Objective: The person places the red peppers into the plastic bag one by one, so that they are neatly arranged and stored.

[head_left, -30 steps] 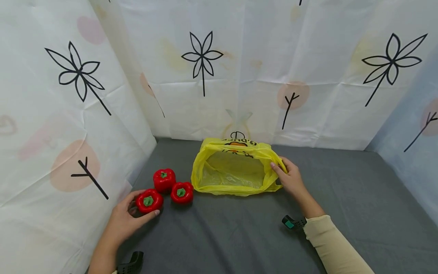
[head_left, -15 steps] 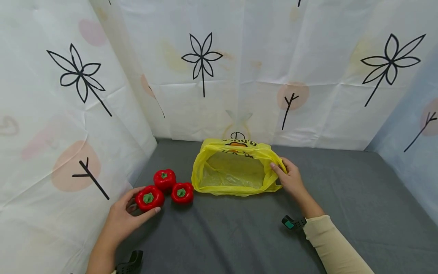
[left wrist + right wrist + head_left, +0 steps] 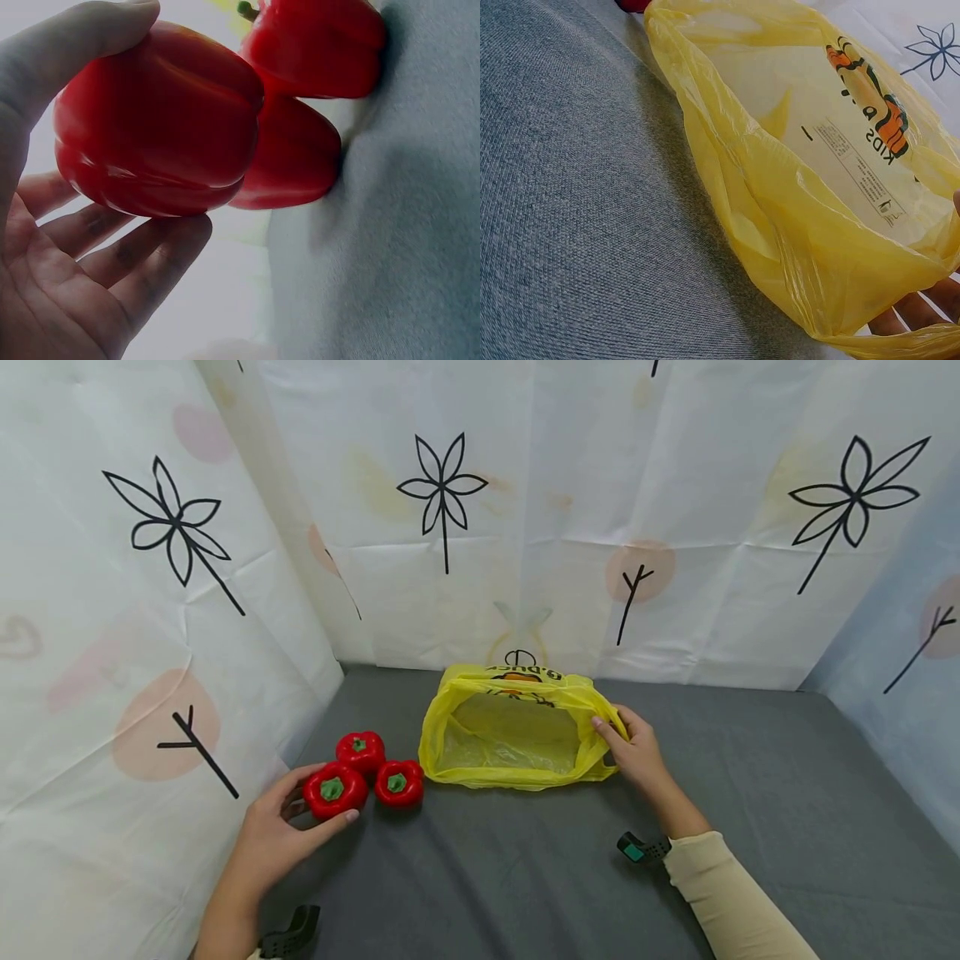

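My left hand (image 3: pixel 273 839) grips a red bell pepper (image 3: pixel 161 124) between thumb and fingers; in the left wrist view it is lifted off the cloth. Two more red bell peppers stand just beyond it: one behind (image 3: pixel 360 752) and one to the right (image 3: pixel 399 784), both with green stems. A yellow plastic bag (image 3: pixel 517 779) lies with its mouth wide open toward me, printed with black letters and an orange figure. At the bag's right edge my right hand (image 3: pixel 637 747) pinches the rim and handle, thumb in front; in the right wrist view its fingers are partly hidden by the plastic.
Grey cloth (image 3: pixel 480 877) covers the table. White fabric walls (image 3: pixel 562 527) with drawn flowers rise at the back and both sides; the left wall (image 3: pixel 247 718) comes down close beside the left hand. A black strap device (image 3: pixel 643 847) sits at the right wrist.
My left hand has raised the bell pepper from its place and carried it slightly to the right, so it now overlaps the rear pepper. The right hand and bag have stayed put.
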### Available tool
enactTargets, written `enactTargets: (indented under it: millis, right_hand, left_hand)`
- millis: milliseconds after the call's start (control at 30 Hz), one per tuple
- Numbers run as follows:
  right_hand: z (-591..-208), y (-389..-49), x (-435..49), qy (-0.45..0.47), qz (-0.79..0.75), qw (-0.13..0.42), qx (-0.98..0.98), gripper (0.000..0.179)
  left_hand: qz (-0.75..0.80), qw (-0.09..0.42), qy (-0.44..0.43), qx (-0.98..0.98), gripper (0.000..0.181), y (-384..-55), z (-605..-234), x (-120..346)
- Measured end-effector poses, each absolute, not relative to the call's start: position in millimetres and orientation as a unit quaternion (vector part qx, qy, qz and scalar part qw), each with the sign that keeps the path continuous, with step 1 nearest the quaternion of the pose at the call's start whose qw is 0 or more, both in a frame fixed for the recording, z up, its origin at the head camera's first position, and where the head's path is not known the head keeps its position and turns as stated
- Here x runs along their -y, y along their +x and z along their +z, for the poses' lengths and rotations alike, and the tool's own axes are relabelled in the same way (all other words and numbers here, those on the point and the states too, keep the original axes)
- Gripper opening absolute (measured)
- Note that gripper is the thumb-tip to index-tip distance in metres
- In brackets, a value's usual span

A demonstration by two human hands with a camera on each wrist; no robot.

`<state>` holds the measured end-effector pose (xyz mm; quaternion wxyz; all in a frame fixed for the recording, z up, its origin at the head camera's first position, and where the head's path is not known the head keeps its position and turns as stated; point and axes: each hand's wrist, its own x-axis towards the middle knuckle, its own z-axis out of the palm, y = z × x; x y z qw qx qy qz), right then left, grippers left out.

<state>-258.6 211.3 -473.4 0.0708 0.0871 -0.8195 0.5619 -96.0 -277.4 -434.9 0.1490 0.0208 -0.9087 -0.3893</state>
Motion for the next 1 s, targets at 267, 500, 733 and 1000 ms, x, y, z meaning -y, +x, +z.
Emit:
enactTargets:
  millis: [267, 500, 733, 1000]
  right_hand:
    - [-472.3, -256.3, -213.0, 0.083, 0.562, 0.075, 0.820, 0.045]
    - [-472.6, -253.9, -216.2, 0.082, 0.556, 0.071, 0.824, 0.045]
    - [-471.6, -257.4, -212.4, 0.085, 0.564, 0.065, 0.819, 0.047]
    - [-468.4, -256.5, -211.4, 0.077, 0.572, 0.052, 0.815, 0.048]
  left_hand:
    - [-0.415, 0.159, -0.004, 0.896, 0.068, -101.4, -428.7, 271.5]
    - [-0.444, 0.155, -0.027, 0.882, 0.069, -105.1, -428.3, 265.2]
    - [-0.435, 0.166, -0.047, 0.884, 0.067, -112.3, -421.3, 259.6]
    - [-0.453, 0.165, -0.079, 0.873, 0.068, -121.0, -413.3, 244.8]
